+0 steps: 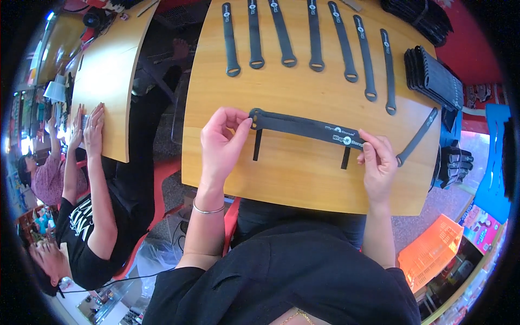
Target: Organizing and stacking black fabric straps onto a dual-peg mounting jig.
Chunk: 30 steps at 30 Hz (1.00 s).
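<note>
Between my hands I hold black cable straps (298, 125), stretched level above the wooden table (303, 187). At least two lie together, slightly offset, with pale print near the right end. My left hand (223, 141) pinches their slotted loop ends between thumb and fingers. My right hand (380, 165) grips the opposite ends, its fingertips partly covering them. Two short dark strips (257, 145) show below the straps; I cannot tell whether they are attached. Nearest my right hand, a single strap (417, 138) lies slanted at the table's right edge.
Several straps (314, 38) lie spread across the far side, loops toward me. Stacks of black straps (436, 78) sit at the right edge and far right corner (420, 19). An orange perforated piece (430, 252) is lower right. At left, another person (95, 227) rests hands on another table (111, 81).
</note>
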Tool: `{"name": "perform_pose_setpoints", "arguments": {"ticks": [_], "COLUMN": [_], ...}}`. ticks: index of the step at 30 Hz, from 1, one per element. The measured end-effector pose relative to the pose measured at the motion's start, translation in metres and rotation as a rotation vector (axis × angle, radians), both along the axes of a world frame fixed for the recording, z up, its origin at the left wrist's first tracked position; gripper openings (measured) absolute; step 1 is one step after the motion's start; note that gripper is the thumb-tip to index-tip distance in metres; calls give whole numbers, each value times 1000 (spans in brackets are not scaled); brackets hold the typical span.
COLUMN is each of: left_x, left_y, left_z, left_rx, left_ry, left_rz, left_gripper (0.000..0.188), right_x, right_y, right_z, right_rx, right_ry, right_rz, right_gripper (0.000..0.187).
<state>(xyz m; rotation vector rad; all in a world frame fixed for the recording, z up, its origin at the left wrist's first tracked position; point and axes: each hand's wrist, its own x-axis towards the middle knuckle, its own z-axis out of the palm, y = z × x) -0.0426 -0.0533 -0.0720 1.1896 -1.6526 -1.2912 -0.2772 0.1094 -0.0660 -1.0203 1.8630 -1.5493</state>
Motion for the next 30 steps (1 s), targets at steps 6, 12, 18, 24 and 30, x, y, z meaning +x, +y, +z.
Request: {"name": "perform_pose_setpoints", "arguments": {"ticks": [6, 12, 18, 24, 30], "left_x": [-1, -5, -7, -6, -6], "left_y": [2, 1, -1, -3, -3], "left_z": [-8, -7, -11, -15, -15], "left_rx": [-16, -68, -76, -95, -119], "left_ry": [-12, -60, -68, -104, -169], "left_rz": [25, 41, 49, 47, 48], "left_gripper": [5, 6, 5, 5, 5], "right_x": [2, 1, 2, 1, 0], "right_y": [-1, 0, 0, -1, 0], "right_z": [-6, -13, -16, -16, -18], "right_rx": [17, 9, -30, -19, -34], "right_ry": [-28, -130, -193, -178, -183], "right_rz": [-24, -42, -65, -66, -65], "right_gripper": [22, 24, 19, 18, 20]}}
